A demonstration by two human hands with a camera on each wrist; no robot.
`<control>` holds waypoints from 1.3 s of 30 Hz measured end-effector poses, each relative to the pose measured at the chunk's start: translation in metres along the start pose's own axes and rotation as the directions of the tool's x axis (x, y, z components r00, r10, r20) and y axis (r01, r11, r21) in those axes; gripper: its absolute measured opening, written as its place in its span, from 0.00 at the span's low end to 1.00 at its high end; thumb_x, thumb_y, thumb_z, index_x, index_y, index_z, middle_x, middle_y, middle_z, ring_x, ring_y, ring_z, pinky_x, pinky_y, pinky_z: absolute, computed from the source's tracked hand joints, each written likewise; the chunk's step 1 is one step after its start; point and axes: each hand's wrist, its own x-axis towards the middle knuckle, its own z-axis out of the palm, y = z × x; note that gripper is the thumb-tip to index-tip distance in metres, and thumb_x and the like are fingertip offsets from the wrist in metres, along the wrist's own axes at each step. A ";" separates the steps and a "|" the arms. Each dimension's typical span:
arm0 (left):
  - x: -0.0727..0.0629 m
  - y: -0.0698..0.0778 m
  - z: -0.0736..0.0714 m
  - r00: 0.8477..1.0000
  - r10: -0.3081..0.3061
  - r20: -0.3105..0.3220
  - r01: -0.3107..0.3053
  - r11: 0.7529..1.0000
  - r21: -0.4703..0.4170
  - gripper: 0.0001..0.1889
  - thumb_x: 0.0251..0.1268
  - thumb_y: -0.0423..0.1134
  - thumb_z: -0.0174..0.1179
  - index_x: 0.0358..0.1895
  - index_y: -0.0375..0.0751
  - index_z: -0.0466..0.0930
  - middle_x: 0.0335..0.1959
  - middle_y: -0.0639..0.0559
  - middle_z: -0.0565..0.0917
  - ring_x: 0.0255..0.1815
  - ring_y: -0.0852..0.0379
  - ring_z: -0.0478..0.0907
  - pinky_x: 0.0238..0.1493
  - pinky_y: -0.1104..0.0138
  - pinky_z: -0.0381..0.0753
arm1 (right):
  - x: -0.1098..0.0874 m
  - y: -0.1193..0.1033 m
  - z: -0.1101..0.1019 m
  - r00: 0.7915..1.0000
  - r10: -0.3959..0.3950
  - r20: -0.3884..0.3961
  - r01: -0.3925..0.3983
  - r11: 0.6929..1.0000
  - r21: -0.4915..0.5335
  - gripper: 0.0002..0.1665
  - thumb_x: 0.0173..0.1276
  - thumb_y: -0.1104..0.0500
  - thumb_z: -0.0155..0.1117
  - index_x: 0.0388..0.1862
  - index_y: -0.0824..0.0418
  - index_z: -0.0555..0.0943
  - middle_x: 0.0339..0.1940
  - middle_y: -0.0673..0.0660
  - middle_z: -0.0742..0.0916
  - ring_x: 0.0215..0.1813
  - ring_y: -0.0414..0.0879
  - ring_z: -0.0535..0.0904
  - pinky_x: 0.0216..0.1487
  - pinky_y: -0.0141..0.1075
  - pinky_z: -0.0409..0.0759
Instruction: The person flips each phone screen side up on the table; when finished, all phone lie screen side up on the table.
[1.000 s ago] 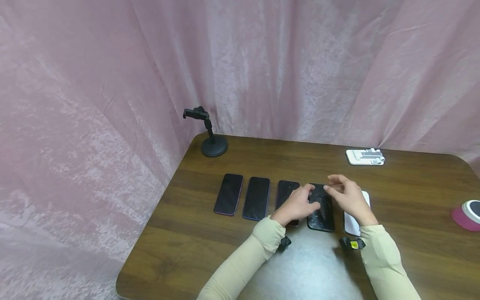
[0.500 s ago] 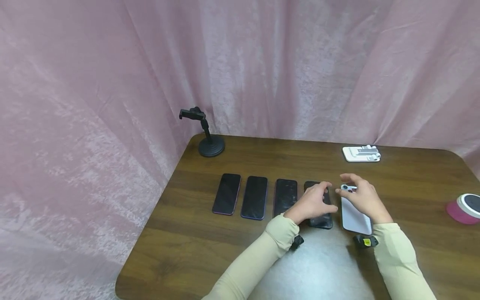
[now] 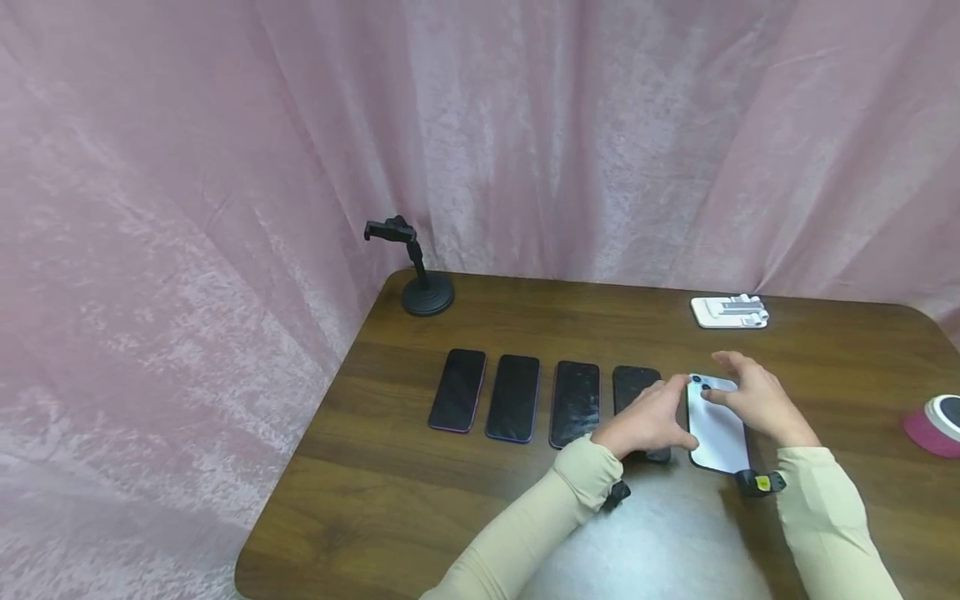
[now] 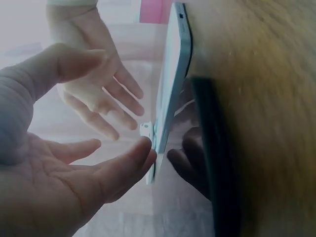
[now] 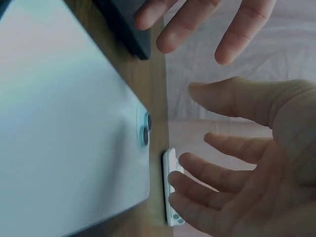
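Observation:
A pale silver-white phone [image 3: 720, 433] lies back side up at the right end of a row of phones, its camera lenses at the far left corner. My left hand [image 3: 648, 418] hovers by its left edge, thumb and fingers spread, partly covering a black phone [image 3: 633, 382]. Above the white phone's far right side is my right hand [image 3: 765, 403], fingers apart and loosely bent. In the right wrist view the right hand [image 5: 247, 163] holds nothing. The left wrist view shows the left hand [image 4: 74, 173] with fingertips near the white phone [image 4: 173, 74]; contact cannot be told.
Further left lie three dark phones, screens up: one smudged [image 3: 575, 404], one blue-edged [image 3: 513, 398] and one purple-edged [image 3: 457, 390]. A black phone stand [image 3: 426, 292] is at the back left, a folded white stand [image 3: 730, 312] at the back right. A pink round container [image 3: 933, 427] sits far right.
Both hands have moved right, from around the black phone to over the white phone. The white phone's back is now more exposed. The phones appear to stay in place.

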 end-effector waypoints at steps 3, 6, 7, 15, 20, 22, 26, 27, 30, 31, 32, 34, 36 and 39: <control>0.004 0.006 0.006 0.999 0.031 0.017 -0.032 0.997 0.064 0.47 0.55 0.45 0.77 0.76 0.46 0.60 0.66 0.55 0.74 0.63 0.66 0.70 0.54 0.77 0.70 | 0.000 0.005 -0.001 1.000 0.000 0.011 0.000 1.000 -0.023 0.42 0.63 0.63 0.70 0.68 0.83 0.62 0.65 0.85 0.68 0.63 0.80 0.66 0.57 0.70 0.67; 0.007 0.012 0.011 0.999 0.048 0.016 -0.049 0.996 0.077 0.46 0.54 0.45 0.77 0.76 0.47 0.62 0.65 0.57 0.74 0.62 0.67 0.70 0.53 0.80 0.68 | 0.000 0.010 -0.002 1.000 -0.010 0.017 0.011 0.999 -0.045 0.43 0.61 0.64 0.71 0.67 0.84 0.62 0.63 0.85 0.70 0.62 0.80 0.67 0.57 0.69 0.67; 0.008 0.014 0.012 0.999 0.043 0.017 -0.044 0.997 0.069 0.46 0.53 0.45 0.77 0.75 0.48 0.62 0.65 0.57 0.74 0.61 0.68 0.70 0.52 0.79 0.68 | -0.001 0.012 -0.003 1.000 -0.009 0.022 0.010 0.999 -0.048 0.44 0.60 0.64 0.72 0.67 0.85 0.62 0.63 0.85 0.70 0.62 0.79 0.68 0.57 0.69 0.68; 0.013 0.024 0.031 1.000 0.000 0.028 -0.004 0.991 0.135 0.44 0.50 0.45 0.79 0.72 0.54 0.66 0.61 0.58 0.74 0.57 0.65 0.71 0.48 0.76 0.70 | -0.007 0.026 -0.006 0.992 0.047 0.114 -0.047 0.999 -0.001 0.47 0.61 0.63 0.70 0.70 0.85 0.57 0.66 0.86 0.67 0.64 0.80 0.65 0.57 0.71 0.66; 0.014 0.022 0.037 0.998 0.030 0.053 -0.039 0.980 0.196 0.40 0.51 0.44 0.79 0.69 0.55 0.70 0.59 0.60 0.74 0.56 0.66 0.69 0.49 0.77 0.67 | -0.008 0.030 -0.002 0.993 0.033 0.113 -0.032 0.999 -0.013 0.42 0.61 0.65 0.69 0.68 0.83 0.62 0.63 0.85 0.70 0.61 0.79 0.68 0.55 0.70 0.68; 0.014 0.021 0.037 0.998 0.029 0.060 -0.042 0.975 0.220 0.40 0.51 0.44 0.79 0.68 0.55 0.70 0.58 0.60 0.75 0.56 0.66 0.69 0.49 0.77 0.67 | -0.008 0.030 0.000 0.993 0.036 0.112 -0.034 0.999 -0.014 0.41 0.61 0.66 0.69 0.67 0.83 0.63 0.63 0.85 0.70 0.60 0.78 0.69 0.54 0.70 0.69; 0.011 0.021 0.037 0.995 0.009 0.101 -0.037 0.961 0.275 0.40 0.49 0.45 0.80 0.67 0.56 0.70 0.55 0.58 0.72 0.52 0.65 0.67 0.45 0.77 0.68 | -0.006 0.029 0.003 0.993 0.042 0.107 -0.039 0.999 -0.026 0.39 0.57 0.69 0.68 0.65 0.82 0.65 0.59 0.84 0.73 0.54 0.74 0.73 0.49 0.65 0.74; 0.010 0.021 0.037 0.994 0.001 0.112 -0.033 0.958 0.284 0.40 0.49 0.45 0.80 0.67 0.56 0.70 0.55 0.57 0.71 0.51 0.64 0.66 0.43 0.77 0.68 | -0.006 0.029 0.003 0.994 0.043 0.105 -0.040 0.999 -0.031 0.39 0.56 0.70 0.68 0.65 0.82 0.66 0.58 0.84 0.74 0.52 0.73 0.74 0.48 0.64 0.74; 0.008 0.024 0.038 0.991 -0.018 0.133 -0.024 0.952 0.306 0.38 0.48 0.44 0.80 0.64 0.57 0.70 0.54 0.56 0.70 0.49 0.63 0.64 0.39 0.76 0.68 | -0.005 0.029 0.002 0.992 0.057 0.115 -0.052 0.998 -0.042 0.39 0.54 0.72 0.67 0.64 0.82 0.66 0.56 0.83 0.75 0.50 0.71 0.74 0.47 0.64 0.75; 0.008 0.024 0.039 0.991 -0.020 0.131 -0.022 0.951 0.309 0.38 0.48 0.44 0.80 0.64 0.57 0.71 0.54 0.56 0.69 0.48 0.63 0.64 0.38 0.76 0.68 | -0.005 0.029 0.002 0.991 0.062 0.119 -0.057 0.997 -0.045 0.39 0.53 0.73 0.67 0.64 0.82 0.66 0.56 0.83 0.75 0.49 0.71 0.74 0.47 0.64 0.75; 0.008 0.024 0.040 0.992 -0.020 0.127 -0.021 0.949 0.314 0.38 0.48 0.44 0.80 0.63 0.56 0.71 0.53 0.56 0.69 0.48 0.63 0.64 0.37 0.76 0.68 | -0.005 0.030 0.002 0.991 0.061 0.122 -0.055 0.997 -0.049 0.39 0.53 0.73 0.67 0.64 0.82 0.67 0.55 0.83 0.75 0.49 0.71 0.74 0.47 0.63 0.75; 0.007 0.025 0.042 0.993 -0.025 0.118 -0.014 0.948 0.318 0.37 0.48 0.44 0.80 0.63 0.56 0.71 0.53 0.56 0.68 0.47 0.62 0.63 0.35 0.76 0.67 | -0.004 0.030 0.001 0.990 0.060 0.125 -0.053 0.997 -0.059 0.39 0.52 0.72 0.68 0.64 0.82 0.67 0.55 0.83 0.76 0.49 0.71 0.74 0.47 0.64 0.75; 0.007 0.025 0.044 0.994 -0.024 0.107 -0.012 0.946 0.324 0.37 0.49 0.44 0.80 0.63 0.56 0.71 0.52 0.55 0.68 0.46 0.62 0.63 0.34 0.76 0.67 | -0.003 0.029 0.001 0.991 0.054 0.124 -0.046 0.997 -0.065 0.39 0.51 0.72 0.68 0.63 0.82 0.68 0.55 0.82 0.76 0.49 0.71 0.74 0.48 0.64 0.74; 0.007 0.023 0.044 0.997 -0.015 0.081 -0.014 0.937 0.349 0.35 0.50 0.43 0.79 0.62 0.56 0.72 0.51 0.55 0.68 0.44 0.61 0.62 0.31 0.75 0.66 | 0.001 0.027 0.000 0.991 0.051 0.123 -0.044 0.997 -0.063 0.38 0.52 0.72 0.69 0.63 0.82 0.68 0.56 0.83 0.75 0.52 0.73 0.73 0.50 0.67 0.72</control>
